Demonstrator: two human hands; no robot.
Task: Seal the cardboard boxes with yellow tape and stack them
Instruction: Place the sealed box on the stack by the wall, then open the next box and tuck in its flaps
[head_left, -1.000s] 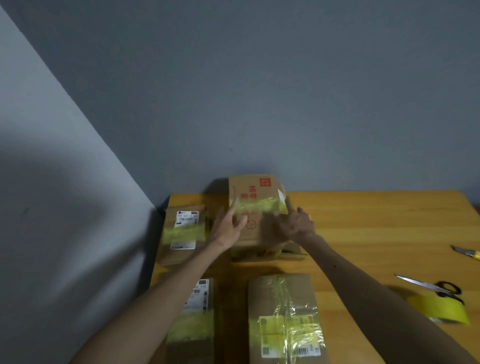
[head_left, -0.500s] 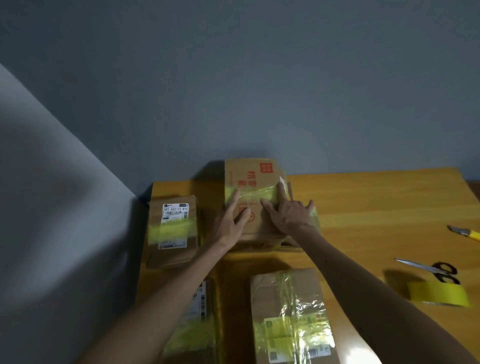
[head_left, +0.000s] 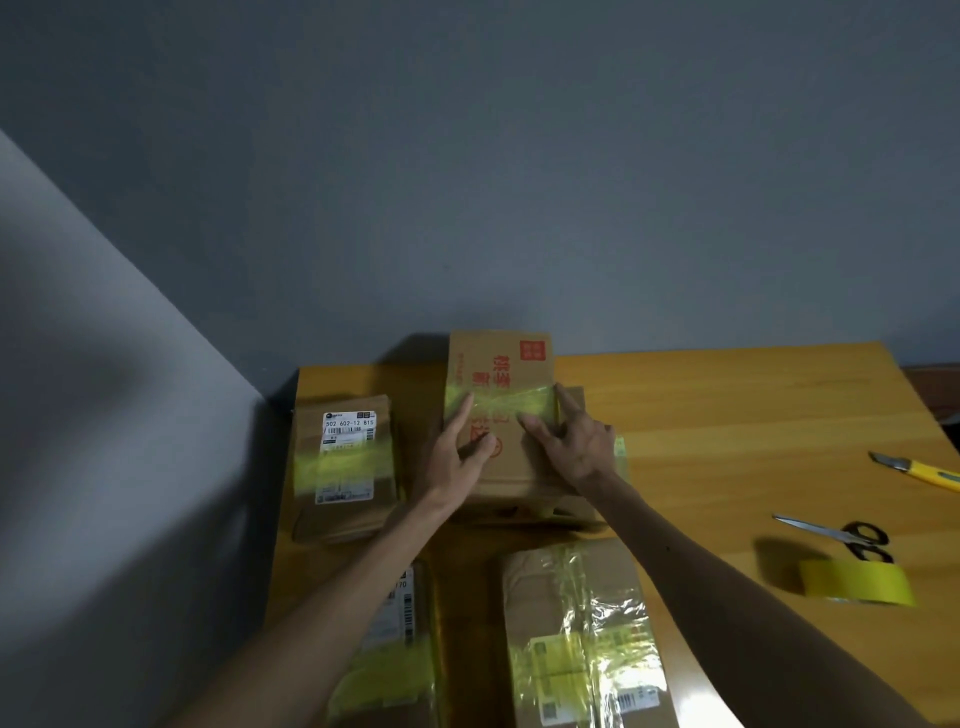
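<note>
While pressed flat under both hands, printed box (head_left: 498, 364): sits at back edge of table (head_left: 727, 415), near wall corner; stacked on lower carton (head_left: 540, 501), which shows at front and right.
Long axis: runs away from viewer toward wall; red print lies sideways, square red mark at far right corner.
Tape strip (head_left: 514, 402): yellow; crosses top face left to right, square to long axis, roughly midway along.
Left hand (head_left: 457, 460): grips nothing; index finger straight, tip on strip's left end; thumb rests on top face.
Right hand (head_left: 576, 447): grips nothing; fingers extended and spread, tips on strip's right end at box edge.
Labelled box (head_left: 343, 457): just left of stack; yellow band across; long axis also toward wall.
Left near box (head_left: 410, 649): partly under left forearm; yellow-taped.
Right near box (head_left: 576, 623): between forearms; yellow-taped over clear film.
Tools: tape roll (head_left: 857, 582), scissors (head_left: 836, 535), yellow knife (head_left: 919, 470); well apart, at right.
</note>
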